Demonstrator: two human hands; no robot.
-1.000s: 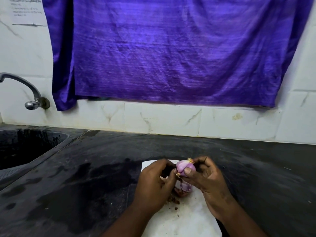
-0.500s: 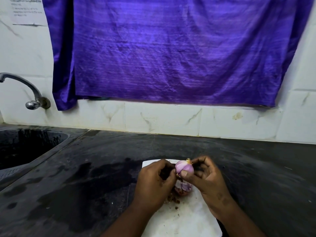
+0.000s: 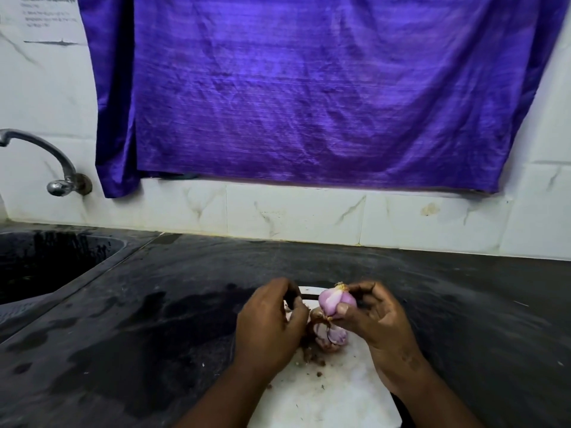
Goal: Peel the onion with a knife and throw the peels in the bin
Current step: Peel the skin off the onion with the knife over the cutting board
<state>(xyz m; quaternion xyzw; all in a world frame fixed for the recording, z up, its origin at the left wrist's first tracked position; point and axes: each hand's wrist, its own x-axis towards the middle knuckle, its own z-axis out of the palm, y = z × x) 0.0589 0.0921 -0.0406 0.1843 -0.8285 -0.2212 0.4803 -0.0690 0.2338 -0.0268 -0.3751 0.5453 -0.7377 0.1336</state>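
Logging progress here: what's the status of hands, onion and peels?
Right hand grips peeled onion above white board. Left hand closed, contents unclear. Peels on board; bin not in view.

Both forearms are bare, with no sleeves showing. The left hand [image 3: 268, 327] and right hand [image 3: 375, 319] wear no gloves, rings or watch.
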